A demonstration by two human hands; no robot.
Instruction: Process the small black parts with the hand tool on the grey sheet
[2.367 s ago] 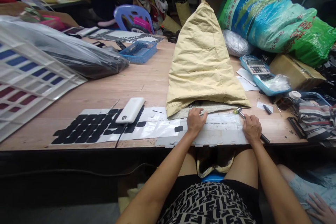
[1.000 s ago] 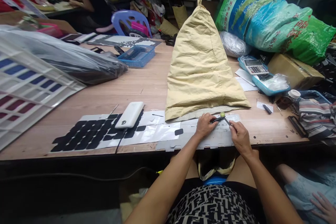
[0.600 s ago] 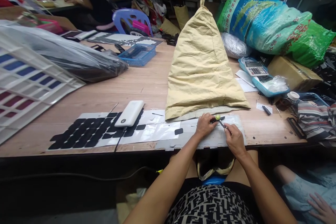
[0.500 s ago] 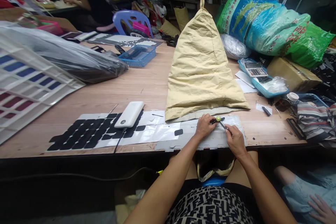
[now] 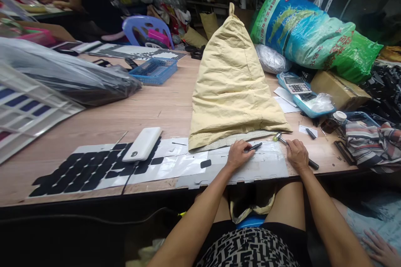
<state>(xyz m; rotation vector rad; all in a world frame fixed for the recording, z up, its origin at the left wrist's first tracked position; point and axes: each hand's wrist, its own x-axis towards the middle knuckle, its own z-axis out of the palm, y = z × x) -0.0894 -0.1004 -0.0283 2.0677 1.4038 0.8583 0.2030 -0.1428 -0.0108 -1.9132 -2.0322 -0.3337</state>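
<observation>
My left hand point(image 5: 239, 154) is closed on a narrow black piece point(image 5: 256, 147), whose exact kind I cannot make out. It rests over a grey sheet point(image 5: 266, 169) at the table's front edge. To its right, my right hand point(image 5: 297, 154) is wrapped around a small hammer point(image 5: 313, 164). The hammer's yellowish head points left and its black handle sticks out to the right of the hand. Just behind both hands lies the bottom edge of a large pale yellow cloth bag point(image 5: 232, 91).
A white power bank point(image 5: 142, 144) with a cable lies on white sheets with black rounded patches point(image 5: 78, 169). Farther back is a blue basket point(image 5: 156, 71). On the right are a calculator point(image 5: 296, 85), a jar point(image 5: 332, 123) and striped cloth point(image 5: 366, 146). Another person's hand point(image 5: 380, 246) shows lower right.
My right hand has moved right with the hammer, away from the black piece. The hammer's head now lies off to the right of my left hand. The camera view has shifted slightly.
</observation>
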